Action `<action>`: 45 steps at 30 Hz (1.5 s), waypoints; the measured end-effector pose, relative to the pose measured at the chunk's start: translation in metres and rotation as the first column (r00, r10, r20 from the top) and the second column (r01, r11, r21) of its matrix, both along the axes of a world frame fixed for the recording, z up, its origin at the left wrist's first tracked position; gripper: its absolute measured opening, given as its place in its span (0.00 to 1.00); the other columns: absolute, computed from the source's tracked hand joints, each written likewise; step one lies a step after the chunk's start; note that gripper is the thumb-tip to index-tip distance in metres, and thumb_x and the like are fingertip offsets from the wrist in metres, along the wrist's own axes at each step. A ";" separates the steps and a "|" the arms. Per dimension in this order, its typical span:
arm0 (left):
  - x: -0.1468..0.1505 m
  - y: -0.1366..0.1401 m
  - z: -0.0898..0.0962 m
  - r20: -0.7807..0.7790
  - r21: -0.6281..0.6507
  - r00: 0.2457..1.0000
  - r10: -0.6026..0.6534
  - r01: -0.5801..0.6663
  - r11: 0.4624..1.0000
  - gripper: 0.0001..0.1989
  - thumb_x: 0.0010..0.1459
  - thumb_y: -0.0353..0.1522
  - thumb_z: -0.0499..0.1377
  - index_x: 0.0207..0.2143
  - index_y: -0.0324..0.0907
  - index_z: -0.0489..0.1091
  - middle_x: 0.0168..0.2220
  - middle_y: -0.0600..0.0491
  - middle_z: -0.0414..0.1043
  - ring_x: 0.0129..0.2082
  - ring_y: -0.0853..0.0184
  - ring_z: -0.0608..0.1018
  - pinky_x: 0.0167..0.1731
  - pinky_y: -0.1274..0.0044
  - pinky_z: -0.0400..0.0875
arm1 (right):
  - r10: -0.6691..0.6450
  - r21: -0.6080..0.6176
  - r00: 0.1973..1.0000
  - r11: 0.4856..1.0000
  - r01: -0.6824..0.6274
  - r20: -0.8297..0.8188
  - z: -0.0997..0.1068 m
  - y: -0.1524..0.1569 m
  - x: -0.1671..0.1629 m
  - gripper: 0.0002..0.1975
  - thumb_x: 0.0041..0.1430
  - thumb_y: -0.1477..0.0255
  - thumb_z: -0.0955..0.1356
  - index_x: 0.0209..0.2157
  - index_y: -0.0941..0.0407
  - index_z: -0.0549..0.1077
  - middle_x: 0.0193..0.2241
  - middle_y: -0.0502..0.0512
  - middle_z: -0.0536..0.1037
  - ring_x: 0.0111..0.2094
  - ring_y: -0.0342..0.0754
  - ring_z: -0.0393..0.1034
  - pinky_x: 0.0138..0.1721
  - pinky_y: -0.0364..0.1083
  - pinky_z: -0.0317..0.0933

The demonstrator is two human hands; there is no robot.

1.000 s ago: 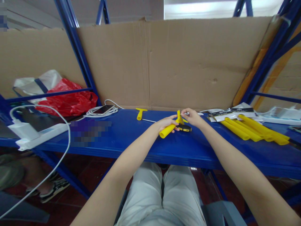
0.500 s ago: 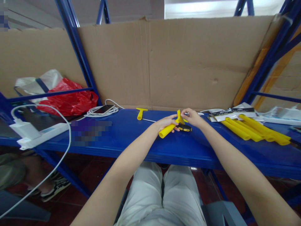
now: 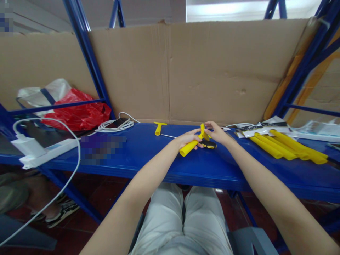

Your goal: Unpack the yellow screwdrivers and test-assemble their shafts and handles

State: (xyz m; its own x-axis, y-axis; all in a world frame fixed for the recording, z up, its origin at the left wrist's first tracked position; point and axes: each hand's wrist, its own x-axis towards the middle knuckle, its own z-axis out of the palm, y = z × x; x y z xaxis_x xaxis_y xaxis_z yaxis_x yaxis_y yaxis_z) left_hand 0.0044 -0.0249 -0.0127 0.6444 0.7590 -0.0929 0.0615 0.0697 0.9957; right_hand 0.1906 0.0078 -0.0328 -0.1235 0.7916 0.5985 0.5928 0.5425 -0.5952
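Observation:
My left hand (image 3: 189, 138) is closed around a yellow T-shaped plastic piece (image 3: 189, 148). Its hollow round end points toward me and its crosspiece faces away, to the right. The fingers of my right hand (image 3: 214, 132) are closed at that crosspiece; whatever small part may sit between the fingertips is hidden. Just beneath my hands lies a screwdriver (image 3: 209, 144) with a black and yellow handle, its thin shaft running left under my left hand. A second yellow T-shaped piece (image 3: 158, 129) lies beyond, to the left.
Several yellow tubes (image 3: 281, 147) lie at the right beside white and black packets (image 3: 262, 128). To the left are a coiled white cable (image 3: 114, 126), a red bag (image 3: 79, 111) and a power strip (image 3: 50, 154). Cardboard (image 3: 212, 71) walls the back of the blue table (image 3: 154, 159).
My right hand has shifted slightly, with its fingers now closer around the crosspiece. My left hand and the yellow piece stay almost still.

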 end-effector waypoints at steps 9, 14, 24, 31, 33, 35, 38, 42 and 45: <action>-0.001 -0.005 0.004 0.068 0.022 0.998 -0.001 0.000 1.000 0.39 0.52 0.19 0.53 0.64 0.49 0.47 0.51 0.43 0.66 0.21 0.74 0.76 0.15 0.84 0.65 | 0.113 -0.183 0.981 0.973 -0.141 -0.155 0.004 -0.006 -0.002 0.13 0.56 0.64 0.65 0.40 0.56 0.72 0.41 0.57 0.77 0.43 0.50 0.70 0.45 0.52 0.64; -0.001 -0.004 0.004 0.072 0.031 0.997 -0.006 0.004 1.000 0.39 0.52 0.20 0.53 0.64 0.49 0.47 0.50 0.44 0.67 0.22 0.73 0.77 0.16 0.84 0.65 | 0.095 -0.234 0.976 0.962 -0.141 -0.196 0.009 -0.014 -0.004 0.13 0.56 0.64 0.65 0.39 0.57 0.72 0.39 0.57 0.77 0.39 0.49 0.70 0.42 0.49 0.64; 0.002 -0.005 0.005 0.089 -0.004 0.994 0.060 -0.060 0.998 0.38 0.52 0.19 0.52 0.64 0.48 0.47 0.47 0.45 0.69 0.19 0.73 0.76 0.15 0.83 0.64 | 0.024 -0.258 0.999 0.966 -0.029 -0.021 0.002 -0.008 -0.006 0.22 0.61 0.56 0.59 0.42 0.60 0.70 0.42 0.63 0.75 0.43 0.52 0.69 0.45 0.51 0.63; 0.005 -0.008 0.009 0.098 -0.062 0.968 0.233 -0.228 0.972 0.36 0.52 0.18 0.52 0.62 0.47 0.50 0.44 0.46 0.71 0.18 0.74 0.75 0.15 0.83 0.64 | -0.085 -0.156 0.938 0.977 0.144 0.337 0.001 -0.005 0.003 0.31 0.60 0.52 0.58 0.55 0.60 0.66 0.55 0.67 0.67 0.58 0.58 0.59 0.57 0.57 0.51; 0.005 -0.007 0.010 0.115 -0.097 0.941 0.318 -0.308 0.946 0.36 0.52 0.18 0.51 0.62 0.47 0.50 0.43 0.46 0.72 0.18 0.74 0.75 0.15 0.84 0.64 | -0.068 -0.187 0.887 0.967 0.171 0.457 0.005 -0.011 0.004 0.33 0.58 0.49 0.60 0.55 0.58 0.68 0.57 0.65 0.66 0.60 0.60 0.56 0.59 0.57 0.47; 0.005 -0.004 0.011 0.133 -0.134 0.904 0.405 -0.389 0.912 0.37 0.52 0.17 0.50 0.62 0.47 0.48 0.43 0.46 0.72 0.19 0.74 0.75 0.15 0.84 0.64 | -0.002 -0.266 0.842 0.948 0.173 0.540 0.011 -0.018 0.004 0.34 0.55 0.47 0.61 0.53 0.57 0.71 0.57 0.64 0.66 0.60 0.61 0.54 0.60 0.57 0.47; 0.003 0.000 0.010 0.164 -0.170 0.859 0.485 -0.460 0.871 0.36 0.52 0.17 0.50 0.62 0.47 0.48 0.42 0.46 0.72 0.19 0.74 0.74 0.15 0.84 0.64 | 0.142 -0.413 0.818 0.902 0.125 0.558 0.018 -0.029 0.001 0.36 0.53 0.46 0.61 0.52 0.58 0.72 0.57 0.62 0.67 0.59 0.61 0.57 0.59 0.54 0.50; 0.001 0.004 0.010 0.202 -0.190 0.841 0.502 -0.469 0.863 0.34 0.52 0.17 0.50 0.60 0.45 0.50 0.42 0.45 0.72 0.18 0.74 0.74 0.15 0.84 0.64 | 0.281 -0.508 0.808 0.861 0.026 0.517 0.025 -0.038 -0.004 0.35 0.51 0.46 0.63 0.52 0.56 0.73 0.54 0.59 0.70 0.56 0.59 0.62 0.57 0.52 0.55; 0.001 0.005 0.009 0.199 -0.203 0.840 0.505 -0.469 0.860 0.34 0.51 0.17 0.51 0.60 0.45 0.51 0.43 0.45 0.72 0.18 0.73 0.75 0.15 0.83 0.64 | 0.307 -0.532 0.798 0.847 0.020 0.519 0.027 -0.041 -0.007 0.34 0.47 0.48 0.66 0.51 0.55 0.74 0.53 0.59 0.72 0.55 0.60 0.64 0.55 0.51 0.57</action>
